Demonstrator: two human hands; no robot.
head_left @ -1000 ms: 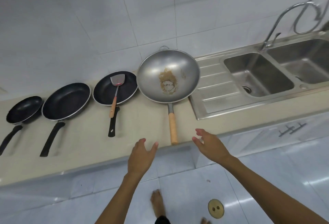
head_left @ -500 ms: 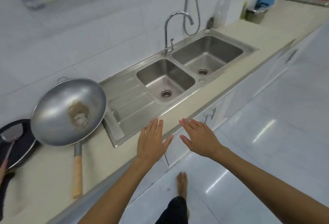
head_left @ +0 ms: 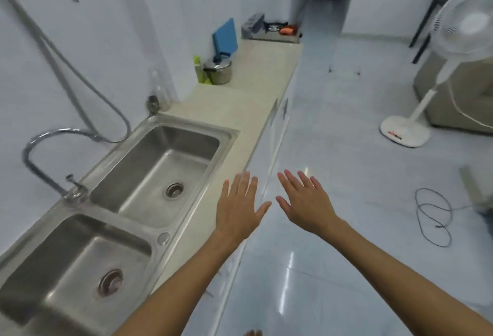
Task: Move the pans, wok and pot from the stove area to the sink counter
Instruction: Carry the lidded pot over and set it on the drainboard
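Note:
A steel pot point(head_left: 218, 70) with a lid and black handle stands on the beige counter point(head_left: 241, 101) past the sink, near the wall. Farther back lies a gas stove point(head_left: 272, 31) at the counter's end. The double steel sink point(head_left: 149, 173) fills the left side. My left hand point(head_left: 238, 207) hovers open over the counter's front edge, fingers spread. My right hand point(head_left: 304, 201) is open beside it, above the floor. Both hold nothing. The pans and wok are out of view.
A blue cutting board point(head_left: 225, 37) leans on the wall behind the pot, with a green bottle point(head_left: 198, 69) beside it. A curved faucet point(head_left: 42, 159) stands at the sink's back. A white standing fan point(head_left: 437, 74) and a loose cable point(head_left: 433, 215) occupy the floor on the right.
My view has swung right along the counter: the pans and wok have left the frame, and the pot, stove and fan have come into sight. Both hands stay open and empty.

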